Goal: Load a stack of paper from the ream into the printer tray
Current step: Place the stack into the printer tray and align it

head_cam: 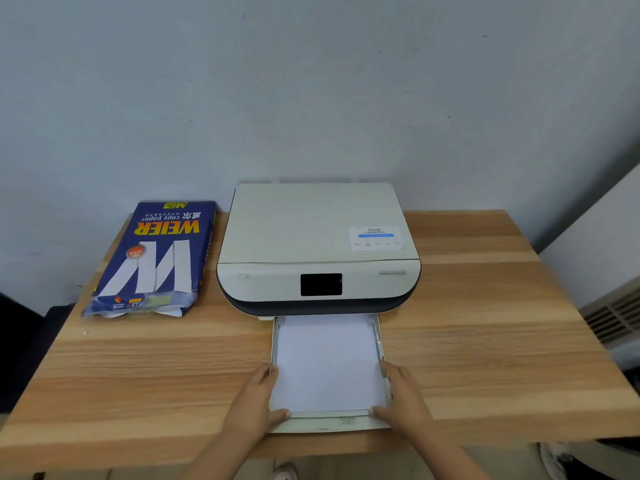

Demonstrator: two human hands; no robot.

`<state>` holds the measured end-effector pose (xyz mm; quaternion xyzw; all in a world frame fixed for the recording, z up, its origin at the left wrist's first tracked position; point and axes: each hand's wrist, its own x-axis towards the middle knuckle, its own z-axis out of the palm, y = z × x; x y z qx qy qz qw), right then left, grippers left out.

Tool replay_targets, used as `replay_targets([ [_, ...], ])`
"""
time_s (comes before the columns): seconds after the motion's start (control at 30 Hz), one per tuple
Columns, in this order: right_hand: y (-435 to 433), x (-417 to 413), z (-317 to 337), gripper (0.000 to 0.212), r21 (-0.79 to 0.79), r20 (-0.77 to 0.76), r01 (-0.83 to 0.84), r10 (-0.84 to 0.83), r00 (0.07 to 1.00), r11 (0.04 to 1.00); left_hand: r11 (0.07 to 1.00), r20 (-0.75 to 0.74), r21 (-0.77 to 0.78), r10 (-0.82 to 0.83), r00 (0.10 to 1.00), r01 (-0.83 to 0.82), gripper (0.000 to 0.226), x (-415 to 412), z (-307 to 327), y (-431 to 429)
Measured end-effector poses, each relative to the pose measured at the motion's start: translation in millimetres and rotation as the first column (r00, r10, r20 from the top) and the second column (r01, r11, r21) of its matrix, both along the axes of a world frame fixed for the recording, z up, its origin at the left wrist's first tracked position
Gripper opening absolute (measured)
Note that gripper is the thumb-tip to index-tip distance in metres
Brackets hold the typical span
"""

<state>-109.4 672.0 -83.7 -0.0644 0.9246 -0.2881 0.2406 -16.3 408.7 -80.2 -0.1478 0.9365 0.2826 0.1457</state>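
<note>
A white printer with a dark base stands at the back of the wooden table. Its paper tray is pulled out toward me, and a stack of white paper lies flat inside it. My left hand grips the tray's left side near the front corner, thumb on the front rim. My right hand holds the right side the same way. A blue ream of copy paper lies left of the printer, its near end torn open.
The wooden table ends at a front edge just below the tray. A grey wall rises behind the printer. A white unit with a vent grille stands off the table's right side.
</note>
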Motion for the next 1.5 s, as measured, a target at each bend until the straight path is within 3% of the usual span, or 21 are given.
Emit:
replay_targets([
  [0.13,0.9,0.6,-1.0,0.100,0.020,0.017,-0.002,0.002,1.000,1.000,1.000,0.005,-0.007,0.002,1.000,-0.002,0.092,2.4,0.8,1.0],
  [1.5,2.9,0.2,0.4,0.099,0.010,0.013,0.026,-0.026,1.000,1.000,0.999,-0.011,0.028,0.019,1.000,-0.019,0.079,4.9,-4.1,0.1],
])
